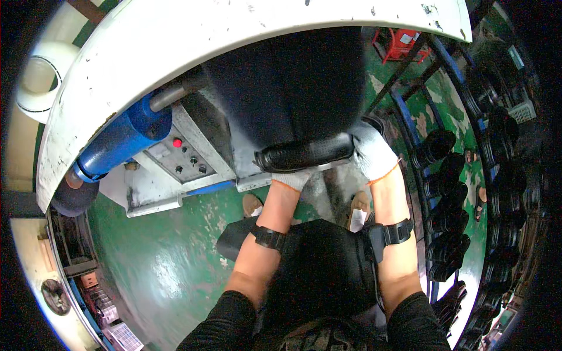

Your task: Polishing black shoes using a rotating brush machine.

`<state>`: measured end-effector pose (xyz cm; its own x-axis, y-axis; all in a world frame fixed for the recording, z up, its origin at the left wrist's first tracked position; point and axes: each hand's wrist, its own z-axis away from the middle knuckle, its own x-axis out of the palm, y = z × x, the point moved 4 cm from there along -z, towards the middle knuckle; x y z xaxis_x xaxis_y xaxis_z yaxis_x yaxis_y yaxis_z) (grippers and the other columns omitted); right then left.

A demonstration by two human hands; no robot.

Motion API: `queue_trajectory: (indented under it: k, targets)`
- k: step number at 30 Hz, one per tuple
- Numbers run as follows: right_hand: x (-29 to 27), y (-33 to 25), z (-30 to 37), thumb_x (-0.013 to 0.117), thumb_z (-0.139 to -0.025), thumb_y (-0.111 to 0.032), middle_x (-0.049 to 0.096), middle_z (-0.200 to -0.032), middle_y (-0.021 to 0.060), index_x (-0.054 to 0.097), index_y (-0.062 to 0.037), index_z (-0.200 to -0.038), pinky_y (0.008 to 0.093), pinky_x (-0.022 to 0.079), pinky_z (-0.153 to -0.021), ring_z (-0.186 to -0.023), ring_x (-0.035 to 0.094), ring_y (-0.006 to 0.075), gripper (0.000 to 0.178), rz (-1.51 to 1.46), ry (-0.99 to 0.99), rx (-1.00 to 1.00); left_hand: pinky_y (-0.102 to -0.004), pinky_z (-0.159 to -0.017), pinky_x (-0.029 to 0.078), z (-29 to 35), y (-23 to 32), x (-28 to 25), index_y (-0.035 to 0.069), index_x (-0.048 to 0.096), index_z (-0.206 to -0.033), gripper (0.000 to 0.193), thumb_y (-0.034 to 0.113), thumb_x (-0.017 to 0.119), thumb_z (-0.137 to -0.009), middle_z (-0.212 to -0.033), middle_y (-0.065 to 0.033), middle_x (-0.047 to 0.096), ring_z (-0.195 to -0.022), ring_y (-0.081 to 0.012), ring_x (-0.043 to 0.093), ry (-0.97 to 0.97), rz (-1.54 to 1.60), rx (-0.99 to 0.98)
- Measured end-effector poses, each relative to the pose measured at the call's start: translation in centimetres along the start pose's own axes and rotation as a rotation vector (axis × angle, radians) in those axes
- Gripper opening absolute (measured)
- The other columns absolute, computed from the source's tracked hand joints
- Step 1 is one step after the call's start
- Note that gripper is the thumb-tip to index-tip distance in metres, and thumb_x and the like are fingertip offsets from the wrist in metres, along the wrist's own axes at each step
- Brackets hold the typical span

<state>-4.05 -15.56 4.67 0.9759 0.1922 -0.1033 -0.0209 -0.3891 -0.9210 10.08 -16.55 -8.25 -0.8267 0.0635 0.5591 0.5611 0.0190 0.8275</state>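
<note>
A glossy black shoe lies crosswise between my hands, its stitched edge toward me. It sits right at the near face of a big dark roller, which looks blurred; I cannot tell how firmly they touch. My right hand, in a white knit glove with an orange hem, grips the shoe's right end, its fingertips hidden behind it. Under the shoe's left half is my left hand, also gloved; only the cuff part shows and its fingers are covered by the shoe.
A scuffed white hood arches over the roller. To its left are a blue cylinder and a control panel with a red button. Racks on the right carry several black shoes. The floor is worn green.
</note>
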Motion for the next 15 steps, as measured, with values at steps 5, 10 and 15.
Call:
queue_trajectory:
  k: [5,10,15]
  targets:
    - [0.1,0.9,1.0,0.056,-0.067,-0.011,0.059,-0.079,0.0202,0.061,-0.0012,-0.08,0.0437,0.046,-0.066,-0.075,0.056,0.0382,0.017,0.828,0.066,-0.277,-0.0476,-0.102,0.03,-0.4,2.5,1.4,0.014,0.037,-0.133,0.059,0.05,0.036,-0.087,-0.134,-0.0101,0.041,-0.12,-0.0329,0.039,0.012,0.165,-0.034]
    - [5.0,1.6,-0.7,0.055,-0.072,-0.019,0.06,-0.107,0.0164,0.058,-0.0058,-0.111,0.0393,0.042,-0.09,-0.1,0.055,0.0346,0.041,0.703,0.121,-0.038,-0.0487,-0.1,0.033,-0.5,4.1,-0.1,0.014,0.041,-0.13,0.056,0.049,0.038,-0.086,-0.129,-0.0091,0.046,-0.116,-0.0329,0.043,0.297,0.737,-0.093]
    - [5.3,3.3,-1.7,0.047,-0.078,-0.023,0.052,-0.124,0.0105,0.054,-0.0119,-0.12,0.0433,0.031,-0.101,-0.117,0.045,0.0254,0.044,-0.222,0.341,-0.054,-0.0467,-0.102,0.031,-0.6,2.5,1.0,0.011,0.043,-0.129,0.051,0.042,0.038,-0.088,-0.13,-0.0092,0.045,-0.117,-0.0317,0.043,0.375,0.713,-0.093]
